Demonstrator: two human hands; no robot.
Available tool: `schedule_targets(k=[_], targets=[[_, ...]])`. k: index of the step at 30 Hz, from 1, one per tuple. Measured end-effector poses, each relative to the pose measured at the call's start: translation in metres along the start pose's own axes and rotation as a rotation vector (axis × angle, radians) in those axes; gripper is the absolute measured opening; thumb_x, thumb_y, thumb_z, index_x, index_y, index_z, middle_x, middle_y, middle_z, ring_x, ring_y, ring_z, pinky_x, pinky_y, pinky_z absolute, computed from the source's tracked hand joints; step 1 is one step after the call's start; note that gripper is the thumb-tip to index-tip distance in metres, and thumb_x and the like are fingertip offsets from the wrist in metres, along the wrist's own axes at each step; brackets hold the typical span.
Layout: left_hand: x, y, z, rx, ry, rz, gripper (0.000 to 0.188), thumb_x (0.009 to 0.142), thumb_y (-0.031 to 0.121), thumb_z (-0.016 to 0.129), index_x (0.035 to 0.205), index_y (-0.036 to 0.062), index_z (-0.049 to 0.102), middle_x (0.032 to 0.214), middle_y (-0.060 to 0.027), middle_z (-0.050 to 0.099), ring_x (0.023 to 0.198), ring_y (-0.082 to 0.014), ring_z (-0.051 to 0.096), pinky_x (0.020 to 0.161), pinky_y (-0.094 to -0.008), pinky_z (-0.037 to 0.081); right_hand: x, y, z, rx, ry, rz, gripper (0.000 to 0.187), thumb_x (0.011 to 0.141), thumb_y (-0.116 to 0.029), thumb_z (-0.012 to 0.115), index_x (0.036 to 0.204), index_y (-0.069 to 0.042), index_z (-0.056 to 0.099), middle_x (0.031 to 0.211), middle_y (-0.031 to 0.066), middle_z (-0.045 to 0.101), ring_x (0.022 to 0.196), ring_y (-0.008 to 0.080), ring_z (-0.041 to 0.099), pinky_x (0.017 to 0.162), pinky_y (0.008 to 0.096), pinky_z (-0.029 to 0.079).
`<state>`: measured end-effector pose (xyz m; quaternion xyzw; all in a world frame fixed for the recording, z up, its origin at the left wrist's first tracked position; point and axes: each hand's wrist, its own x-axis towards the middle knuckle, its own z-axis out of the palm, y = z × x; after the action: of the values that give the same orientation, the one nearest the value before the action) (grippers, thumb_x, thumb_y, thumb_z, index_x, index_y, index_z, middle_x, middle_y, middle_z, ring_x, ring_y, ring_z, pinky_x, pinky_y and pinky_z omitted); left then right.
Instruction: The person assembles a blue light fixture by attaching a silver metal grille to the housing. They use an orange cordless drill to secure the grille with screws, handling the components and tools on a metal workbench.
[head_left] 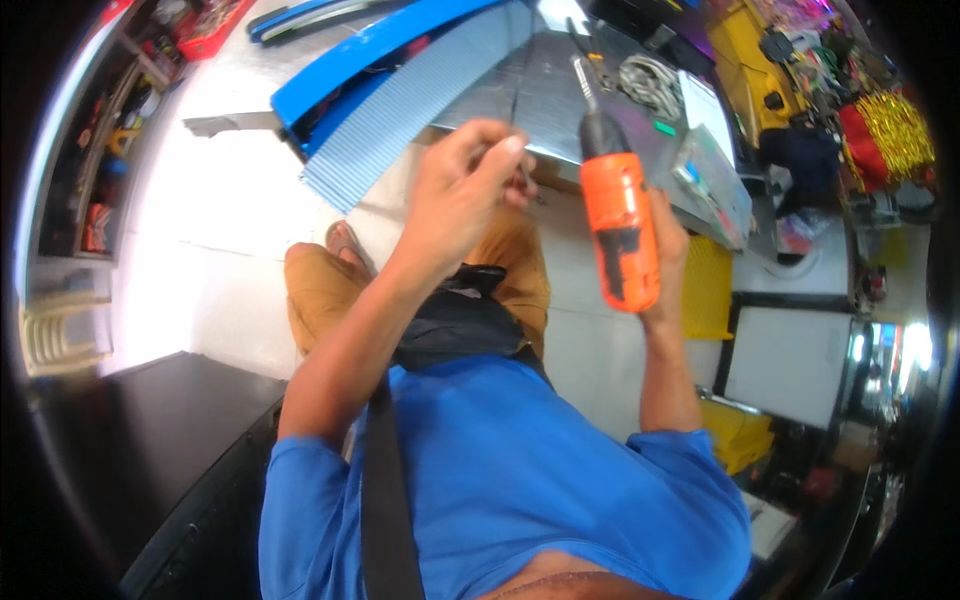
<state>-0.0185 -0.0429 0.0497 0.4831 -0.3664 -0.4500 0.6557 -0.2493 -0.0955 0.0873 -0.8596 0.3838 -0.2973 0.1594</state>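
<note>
A case (pixel 712 190) is set by the table edge (pixel 556 152); a drill (pixel 620 215) is gripped by the right hand (pixel 664 255), a thin item (pixel 528 180) by the left hand (pixel 462 190).

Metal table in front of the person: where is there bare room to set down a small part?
A bare patch of the metal table shows between the grey ribbed panel and the coiled cord, partly behind the orange drill. Further right, a white sheet and clear case crowd the cord. Left of the blue frame, glare hides detail.
</note>
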Motion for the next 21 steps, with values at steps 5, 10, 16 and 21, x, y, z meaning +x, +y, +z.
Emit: schedule_targets(k=[5, 10, 16, 21], targets=[[0.096, -0.034, 0.039, 1.061, -0.059, 0.6, 0.017, 0.093, 0.014, 0.063, 0.095, 0.0007, 0.073, 0.089, -0.0165, 0.071, 0.091, -0.0336, 0.069, 0.08, -0.0453, 0.057, -0.043, 0.002, 0.008, 0.207, 0.123, 0.071, 0.049, 0.08, -0.003, 0.076, 0.127, 0.002, 0.064, 0.11, 0.0139, 0.072, 0.092, 0.0243, 0.069, 0.086, 0.0334, 0.053], [0.132, -0.049, 0.05, 1.477, -0.232, 0.598, 0.022, 0.092, 0.019, 0.062, 0.098, 0.0026, 0.076, 0.101, -0.0173, 0.072, 0.1, -0.0375, 0.068, 0.085, -0.0473, 0.056, -0.065, 0.037, 0.013, 0.24, 0.139, 0.067, 0.043, 0.08, -0.004, 0.077, 0.121, 0.002, 0.065, 0.104, 0.0122, 0.072, 0.084, 0.0218, 0.069, 0.079, 0.0328, 0.054], [0.04, -0.034, 0.07, -0.187, -0.366, -0.085, 0.054, 0.103, 0.049, 0.056, 0.126, 0.0007, 0.064, 0.099, -0.0114, 0.07, 0.099, -0.0268, 0.068, 0.095, -0.0458, 0.054, -0.077, 0.036, 0.027, 0.45, 0.067, 0.333, 0.032, 0.083, -0.012, 0.08, 0.107, 0.0, 0.064, 0.094, 0.009, 0.07, 0.078, 0.0209, 0.067, 0.072, 0.0327, 0.055], [0.02, -0.04, 0.103, -0.956, -0.652, -0.281, 0.049, 0.102, 0.045, 0.061, 0.13, 0.0054, 0.056, 0.072, 0.0017, 0.056, 0.068, -0.015, 0.062, 0.078, -0.04, 0.056, -0.077, 0.033, 0.055, 0.745, -0.219, 0.257, 0.03, 0.085, -0.016, 0.08, 0.105, -0.003, 0.062, 0.092, 0.0066, 0.069, 0.078, 0.0205, 0.068, 0.071, 0.0334, 0.055]])
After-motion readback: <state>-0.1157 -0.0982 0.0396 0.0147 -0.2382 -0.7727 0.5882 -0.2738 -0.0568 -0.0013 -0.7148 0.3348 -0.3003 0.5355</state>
